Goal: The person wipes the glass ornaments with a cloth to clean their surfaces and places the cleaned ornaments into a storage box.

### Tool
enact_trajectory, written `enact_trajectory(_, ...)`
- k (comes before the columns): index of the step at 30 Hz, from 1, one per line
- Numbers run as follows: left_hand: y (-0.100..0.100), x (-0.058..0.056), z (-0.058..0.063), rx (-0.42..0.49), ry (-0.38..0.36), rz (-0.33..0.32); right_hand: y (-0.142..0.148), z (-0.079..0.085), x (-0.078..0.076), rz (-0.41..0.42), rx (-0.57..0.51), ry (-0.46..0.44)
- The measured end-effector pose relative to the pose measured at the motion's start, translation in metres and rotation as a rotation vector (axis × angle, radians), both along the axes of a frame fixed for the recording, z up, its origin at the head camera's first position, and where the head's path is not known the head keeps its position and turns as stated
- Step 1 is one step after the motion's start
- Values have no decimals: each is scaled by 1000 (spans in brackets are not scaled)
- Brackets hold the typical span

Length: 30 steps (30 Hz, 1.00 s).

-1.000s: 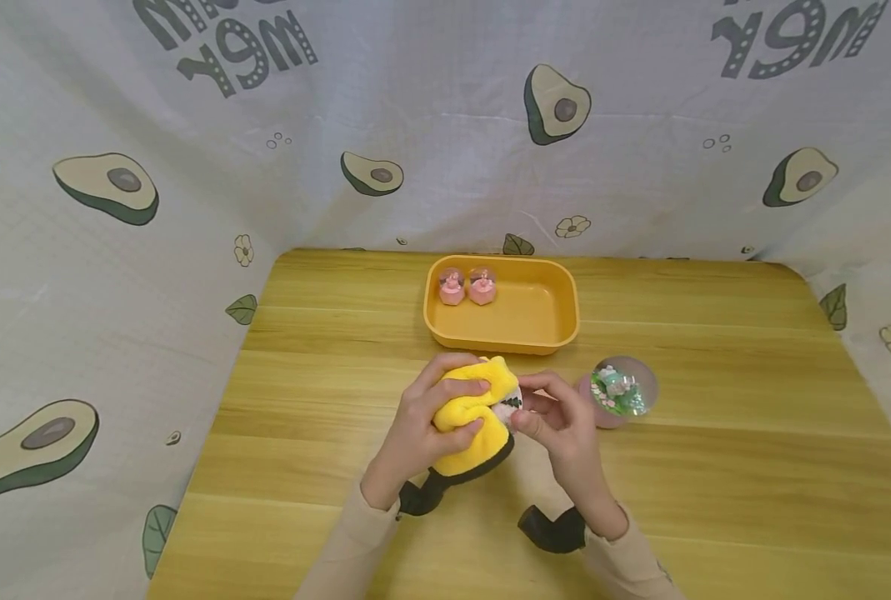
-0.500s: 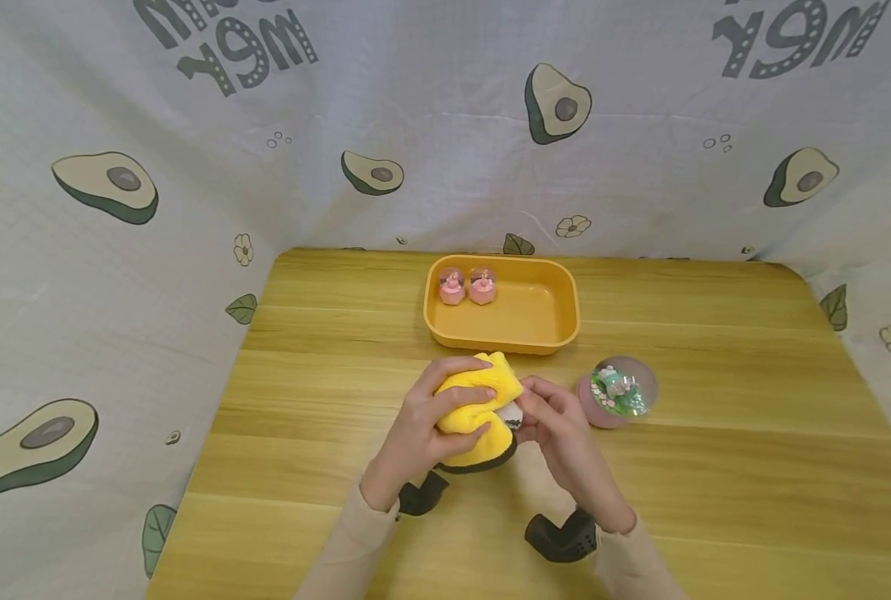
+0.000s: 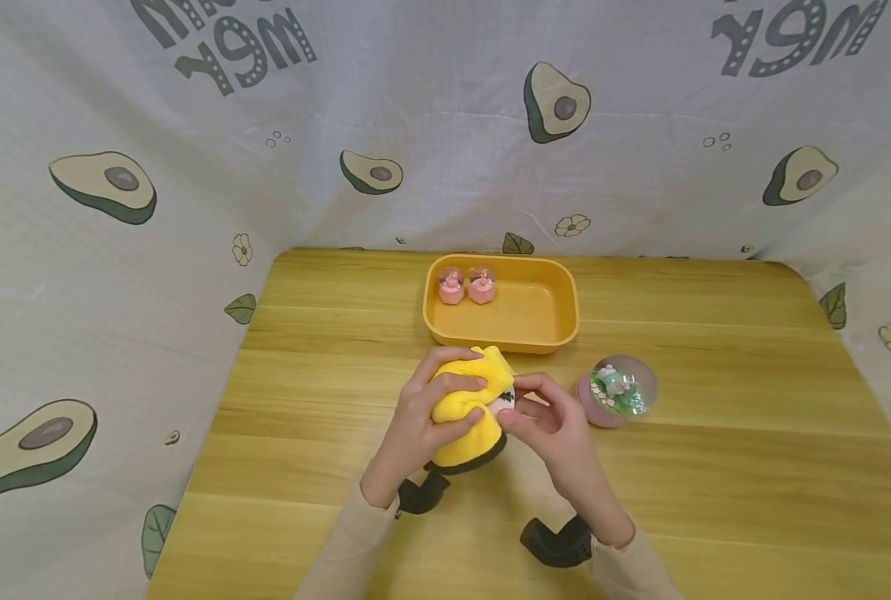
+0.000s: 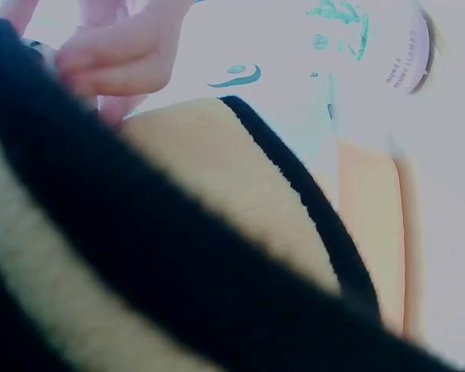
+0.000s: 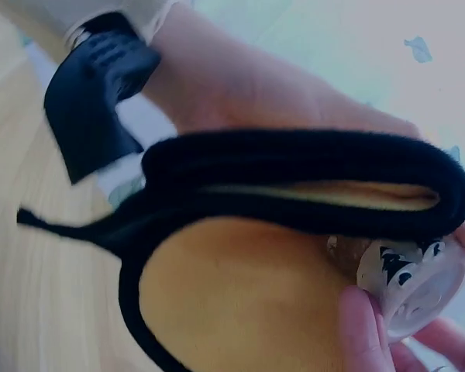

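Fingers point(image 3: 456, 382) of the left hand point(image 3: 418, 410) clamp the yellow cloth point(image 3: 463, 404), the right hand point(image 3: 561, 425) pinches the small ornament point(image 5: 422, 291), and slow, light rubbing should serve best.

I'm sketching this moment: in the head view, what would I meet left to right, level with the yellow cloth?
Left grip, yellow cloth, small whitish object, right grip, pink-based globe.

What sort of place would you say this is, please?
Probably a makeshift indoor workspace: a wood-grain table with avocado-print fabric hanging behind it and at both sides, and a yellow tray on top.
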<state>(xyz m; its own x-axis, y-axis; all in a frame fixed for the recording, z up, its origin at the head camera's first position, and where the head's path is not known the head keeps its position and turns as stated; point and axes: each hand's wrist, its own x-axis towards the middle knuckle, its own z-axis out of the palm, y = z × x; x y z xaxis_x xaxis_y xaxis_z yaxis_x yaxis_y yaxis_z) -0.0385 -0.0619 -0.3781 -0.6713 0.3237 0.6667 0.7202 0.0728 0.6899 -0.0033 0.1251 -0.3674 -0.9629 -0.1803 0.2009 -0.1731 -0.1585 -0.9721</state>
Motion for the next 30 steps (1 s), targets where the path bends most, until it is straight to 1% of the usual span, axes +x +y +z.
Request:
enact_trajectory(3, -1, 0, -1, 5, -56, 8, -1, -1, 0, -25, 69, 136)
enact_trajectory(5, -2, 1, -1, 10, -99, 8, -1, -3, -1, -28, 107, 238)
enact_trajectory(7, -3, 2, -2, 26, -139, 4, -1, -4, -2, -25, 147, 319)
enact_trajectory(10, -4, 2, -3, 56, -181, -1, -2, -7, -5, -27, 186, 486)
enact_trajectory(15, -5, 2, -3, 98, -244, -13, -2, -9, -11, -103, 332, 793)
enact_trajectory(17, -5, 2, -3, 109, -275, -21, -1, -10, -13, -107, 358, 897)
enact_trajectory(18, -5, 2, -3, 114, -289, -25, -1, -10, -14, -95, 355, 938)
enact_trajectory(20, -6, 3, -4, 121, -313, -34, -1, -9, -16, -74, 357, 1006)
enact_trajectory(23, -6, 3, -4, 115, -333, -41, 0, -8, -18, -68, 364, 1069)
enact_trajectory(27, -7, 4, -3, 89, -334, -57, 1, -8, -19, -79, 336, 1078)
enact_trajectory(30, -8, 6, -2, 69, -317, -73, 1, -10, -21, -98, 294, 1076)
